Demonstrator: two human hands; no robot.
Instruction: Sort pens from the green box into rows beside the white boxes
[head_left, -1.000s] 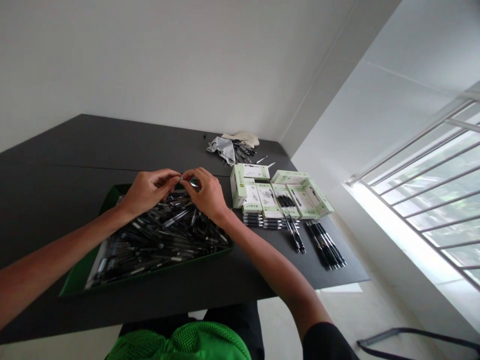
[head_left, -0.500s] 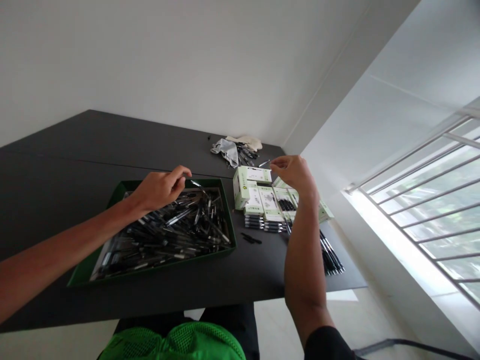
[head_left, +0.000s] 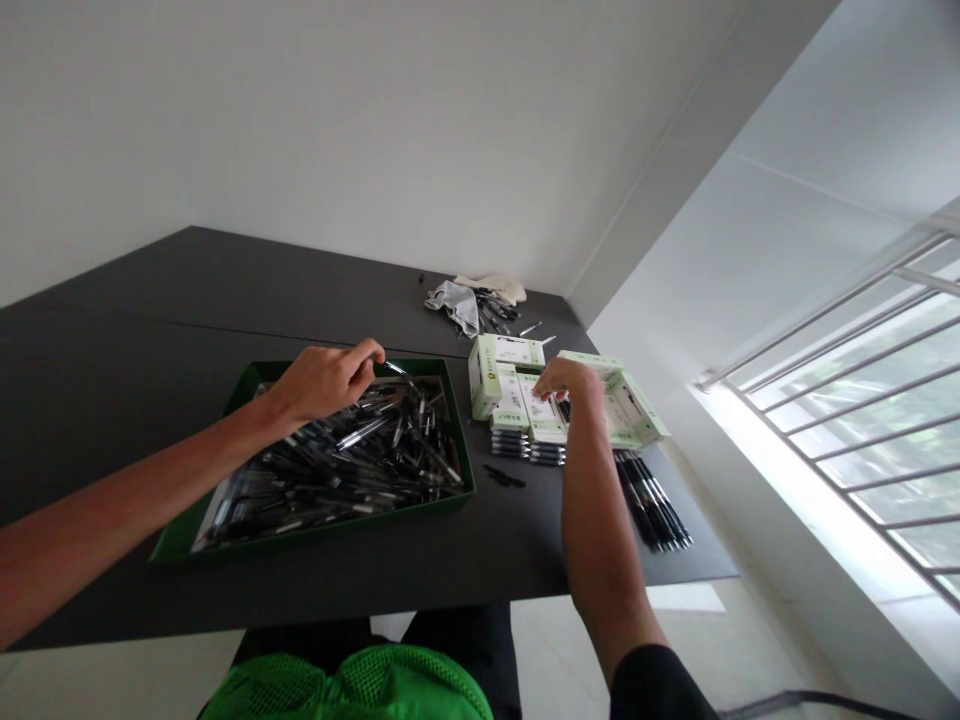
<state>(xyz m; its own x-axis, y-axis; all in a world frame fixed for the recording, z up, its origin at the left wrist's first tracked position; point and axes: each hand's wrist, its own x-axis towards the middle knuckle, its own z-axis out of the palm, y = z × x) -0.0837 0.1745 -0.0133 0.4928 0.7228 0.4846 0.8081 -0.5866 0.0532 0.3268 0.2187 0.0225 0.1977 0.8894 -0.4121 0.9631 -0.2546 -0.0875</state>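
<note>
From the left hand (head_left: 324,379) juts a pen (head_left: 398,371)

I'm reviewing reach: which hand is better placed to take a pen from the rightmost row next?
Probably the right hand: it's by the pale-green boxes, nearer that row of pens. The left hand is over the green tray, pinching a pen.

Dark table (head_left: 315,300), green tray (head_left: 457,425), pale green boxes (head_left: 484,388), row of black pens (head_left: 652,505), small black pieces (head_left: 503,477), grey cloth (head_left: 454,303)

Pens (head_left: 360,434) glossy plastic; tabletop (head_left: 322,295) smooth, matt; boxes (head_left: 543,420) cardboard.
</note>
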